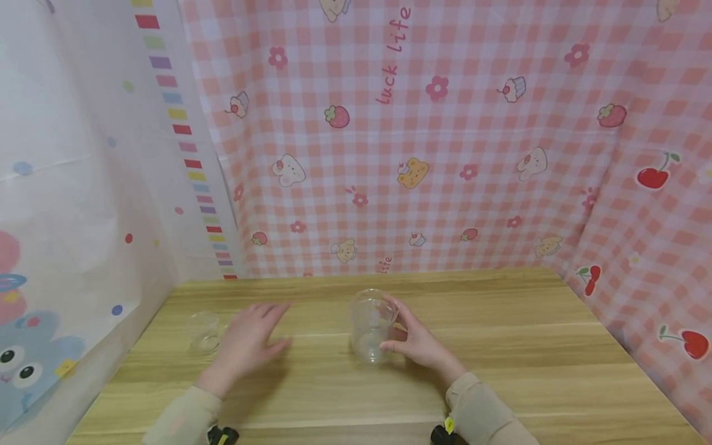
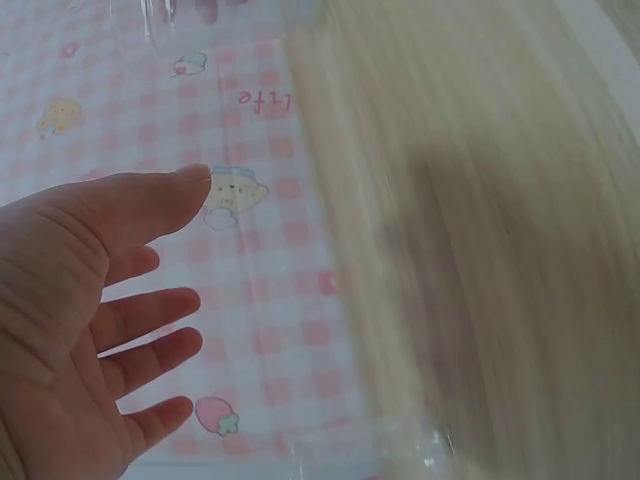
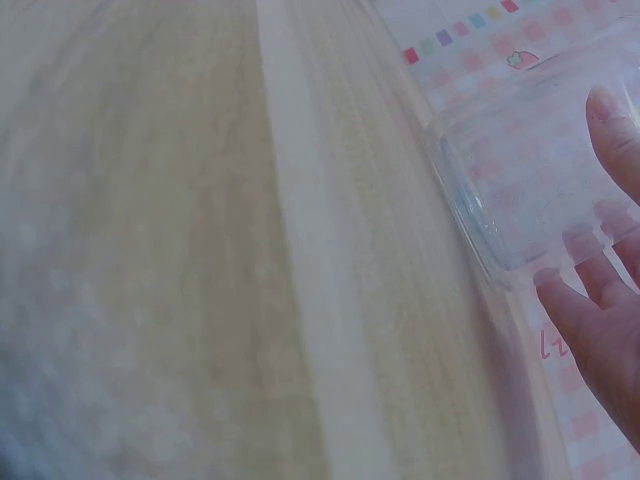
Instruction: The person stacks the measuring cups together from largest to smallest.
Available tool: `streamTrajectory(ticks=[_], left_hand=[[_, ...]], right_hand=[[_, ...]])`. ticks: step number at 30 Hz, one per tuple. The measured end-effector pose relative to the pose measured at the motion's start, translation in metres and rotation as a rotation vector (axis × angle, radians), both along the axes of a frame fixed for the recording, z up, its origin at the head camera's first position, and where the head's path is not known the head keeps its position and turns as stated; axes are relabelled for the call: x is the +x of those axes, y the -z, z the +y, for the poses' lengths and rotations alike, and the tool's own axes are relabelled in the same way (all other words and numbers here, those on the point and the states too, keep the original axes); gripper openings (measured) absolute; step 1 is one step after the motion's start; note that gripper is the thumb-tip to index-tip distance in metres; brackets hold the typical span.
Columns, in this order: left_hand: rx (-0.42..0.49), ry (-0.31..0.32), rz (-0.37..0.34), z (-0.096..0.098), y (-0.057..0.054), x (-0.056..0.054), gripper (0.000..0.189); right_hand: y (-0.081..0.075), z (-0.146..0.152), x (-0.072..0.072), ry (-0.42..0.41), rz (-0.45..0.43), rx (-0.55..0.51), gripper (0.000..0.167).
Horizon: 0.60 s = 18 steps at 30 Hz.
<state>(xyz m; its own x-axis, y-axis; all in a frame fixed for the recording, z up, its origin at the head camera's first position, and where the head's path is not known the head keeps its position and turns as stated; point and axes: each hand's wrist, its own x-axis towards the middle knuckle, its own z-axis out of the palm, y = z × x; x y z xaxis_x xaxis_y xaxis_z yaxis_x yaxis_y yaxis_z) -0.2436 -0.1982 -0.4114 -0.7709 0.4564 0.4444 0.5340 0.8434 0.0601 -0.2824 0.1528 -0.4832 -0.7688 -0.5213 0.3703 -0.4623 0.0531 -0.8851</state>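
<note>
A clear plastic cup (image 1: 367, 327) stands roughly upright around the middle of the wooden table (image 1: 345, 395). From its right side my right hand (image 1: 419, 346) grips it, thumb on the near side and fingers behind. In the right wrist view, the fingers show through the clear wall of the cup (image 3: 500, 190); whether its base touches the wood I cannot tell. My left hand (image 1: 247, 340) hovers over the table's left part, fingers spread and holding nothing. Just left of that hand is a second clear cup (image 1: 204, 334), partly seen as a faint outline.
Behind the table hangs a pink checked cloth (image 1: 356, 142) with printed fruit and animals. A white printed sheet (image 1: 83, 185) closes the left side, and more checked cloth (image 1: 662, 247) hangs on the right.
</note>
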Motion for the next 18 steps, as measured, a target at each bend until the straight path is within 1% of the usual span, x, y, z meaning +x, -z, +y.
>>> streamTrajectory(ticks=[8, 13, 18], left_hand=[[-0.008, -0.032, 0.030, -0.011, 0.005, 0.000, 0.070], [-0.037, -0.062, 0.026, -0.017, 0.005, 0.001, 0.073], [-0.039, -0.084, 0.008, -0.025, 0.004, 0.003, 0.074]], right_hand=[[0.001, 0.000, -0.001, 0.004, -0.004, 0.001, 0.093], [0.001, 0.000, -0.001, 0.004, -0.002, 0.000, 0.093], [0.001, -0.001, -0.001, 0.003, -0.005, -0.003, 0.093]])
